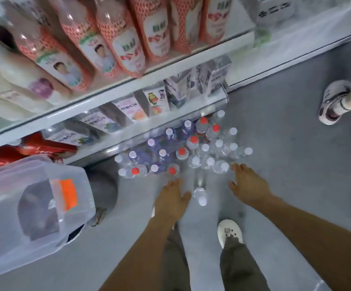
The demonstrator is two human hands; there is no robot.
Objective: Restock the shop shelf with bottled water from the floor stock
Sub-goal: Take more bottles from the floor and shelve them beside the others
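1. Ten fingers lie loose and spread, gripping nothing. The left hand (171, 199) and right hand (249, 186) flank one clear plastic white-capped water bottle (199, 191) without touching it, probably ready to lift it.
2. Just beyond the fingertips, the floor cluster of clear red- and white-capped bottles (183, 152) sits against the shelf base, within easy reach.
3. Above, the white metal shop shelf (111, 95) carries drink cartons (155, 101).

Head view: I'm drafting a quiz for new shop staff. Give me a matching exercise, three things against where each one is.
Things:
1. tipped bottle
2. red-capped bottles
3. drink cartons

Places:
A. on the lower shelf
B. upright in the cluster of stock
C. lying between the left hand and right hand

Pairs: 1-C, 2-B, 3-A
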